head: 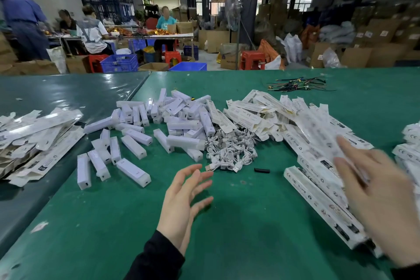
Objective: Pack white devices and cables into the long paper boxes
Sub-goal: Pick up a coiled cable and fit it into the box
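Note:
A heap of white devices (pixel 172 118) lies in the middle of the green table (pixel 238 234), with more scattered to its left. A tangle of white cables (pixel 229 150) sits right of the devices. Long paper boxes (pixel 318 200) are stacked in a row at the right, with a loose pile behind them (pixel 268 111). My left hand (pixel 184 202) hovers open over bare table, fingers spread, holding nothing. My right hand (pixel 381 202), blurred, is open with straight fingers over the row of long boxes; whether it touches them I cannot tell.
Flat unfolded box sleeves (pixel 34 141) lie at the left. A small black part (pixel 261 170) sits near the cables. Coloured wires (pixel 295 85) lie at the far side. More boxes (pixel 409 143) are at the right edge. Seated people work at a table (pixel 136 35) behind.

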The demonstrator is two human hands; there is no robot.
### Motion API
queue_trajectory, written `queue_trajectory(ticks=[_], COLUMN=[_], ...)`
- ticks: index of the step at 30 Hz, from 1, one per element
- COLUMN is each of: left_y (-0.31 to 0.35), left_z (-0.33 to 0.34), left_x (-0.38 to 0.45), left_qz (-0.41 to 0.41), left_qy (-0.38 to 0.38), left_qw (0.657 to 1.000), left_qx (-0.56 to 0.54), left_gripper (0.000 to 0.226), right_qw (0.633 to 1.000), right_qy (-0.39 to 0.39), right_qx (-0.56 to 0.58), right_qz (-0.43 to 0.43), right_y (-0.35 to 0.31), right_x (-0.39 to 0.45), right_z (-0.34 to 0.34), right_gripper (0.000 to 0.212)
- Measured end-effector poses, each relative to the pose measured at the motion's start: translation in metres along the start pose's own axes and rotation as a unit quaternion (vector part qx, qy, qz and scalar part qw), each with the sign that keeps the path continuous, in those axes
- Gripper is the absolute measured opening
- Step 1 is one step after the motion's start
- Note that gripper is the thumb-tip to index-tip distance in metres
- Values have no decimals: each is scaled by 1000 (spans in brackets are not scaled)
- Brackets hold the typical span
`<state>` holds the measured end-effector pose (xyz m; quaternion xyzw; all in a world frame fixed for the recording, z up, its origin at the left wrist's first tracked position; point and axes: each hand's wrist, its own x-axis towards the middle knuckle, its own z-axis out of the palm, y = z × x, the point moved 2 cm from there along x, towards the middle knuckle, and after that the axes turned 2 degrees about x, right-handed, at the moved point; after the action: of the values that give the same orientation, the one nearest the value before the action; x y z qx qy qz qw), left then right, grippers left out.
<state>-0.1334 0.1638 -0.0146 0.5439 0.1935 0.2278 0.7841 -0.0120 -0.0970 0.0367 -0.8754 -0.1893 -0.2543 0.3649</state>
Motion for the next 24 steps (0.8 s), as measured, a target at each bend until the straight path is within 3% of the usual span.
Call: queue_trajectory(ticks=[3, 7, 9, 12, 14, 17, 21, 24], left_y=[-1, 0, -1, -2, -1, -1, -1, 0], left_z=[-1, -3, -5, -8, -10, -14, -13, -12], left_x=[2, 3, 5, 7, 8, 8, 8, 7], left_qz=[-11, -18, -21, -19, -14, -6, 2, 4], left_qy=[20, 37, 53, 85, 106, 131, 144, 138], left_qw=[1000, 999, 998, 996, 994, 991, 990, 990], left_qx=[9, 11, 8, 3, -6, -13, -3, 2], left_gripper=[18, 16, 15, 14, 15, 16, 16, 16], right_qw=[972, 929, 937, 970, 970, 940, 957, 974], right_qy=[-41, -158, -154, -150, -225, -333, -270, -200], right_qx=[-230, -318, -300, -192, -85, -42, -98, -105], right_qz=[37, 98, 94, 17, -33, -69, -32, 22], right_y=[44, 50, 32, -11, -39, -58, -55, -43], right_x=[13, 22, 30, 41, 43, 42, 67, 97], right_z=[-5, -4, -3, 10, 35, 92, 151, 167], right_gripper=[37, 36, 38, 38, 39, 54, 69, 56])
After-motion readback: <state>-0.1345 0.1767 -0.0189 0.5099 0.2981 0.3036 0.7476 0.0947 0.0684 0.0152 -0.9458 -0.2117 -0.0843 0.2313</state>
